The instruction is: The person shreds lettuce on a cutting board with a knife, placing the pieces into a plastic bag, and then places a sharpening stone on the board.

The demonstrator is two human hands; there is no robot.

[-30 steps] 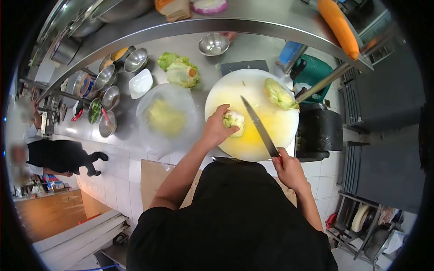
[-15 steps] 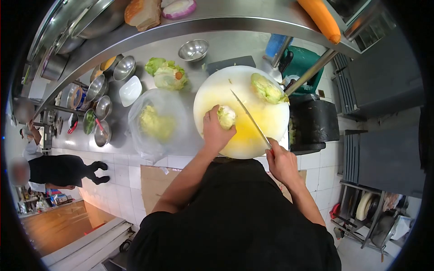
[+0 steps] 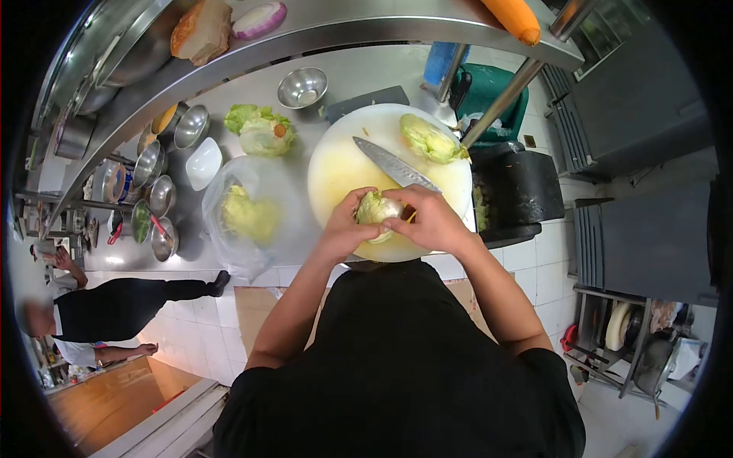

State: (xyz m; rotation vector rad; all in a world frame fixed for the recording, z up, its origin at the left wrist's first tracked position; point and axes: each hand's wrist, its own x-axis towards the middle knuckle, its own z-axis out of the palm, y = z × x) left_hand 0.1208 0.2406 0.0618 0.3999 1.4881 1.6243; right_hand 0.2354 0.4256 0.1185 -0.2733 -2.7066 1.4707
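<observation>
My left hand (image 3: pixel 343 227) holds a small pale green lettuce piece (image 3: pixel 376 208) over the near part of the round white cutting board (image 3: pixel 336 164). From the other side, my right hand (image 3: pixel 429 220) grips the same piece with its thumb and fingers. Behind my right hand a knife (image 3: pixel 389 162) lies flat on the board, its handle hidden by that hand. Another lettuce piece (image 3: pixel 431 140) rests at the board's back right. Left of the board, a clear plastic bag (image 3: pixel 263 195) contains yellow-green leaves (image 3: pixel 248 215).
A lettuce head (image 3: pixel 265 136) and metal bowls (image 3: pixel 303 88) stand on the steel counter. The raised shelf (image 3: pixel 328 38) crosses the back, with a carrot (image 3: pixel 515 19) on it. A black bin (image 3: pixel 534 187) stands right; a person (image 3: pixel 114 309) is far left.
My right hand has let go of the knife and taken hold of the lettuce piece. The knife now lies flat on the board. The person at left has moved, and the whole view has shifted.
</observation>
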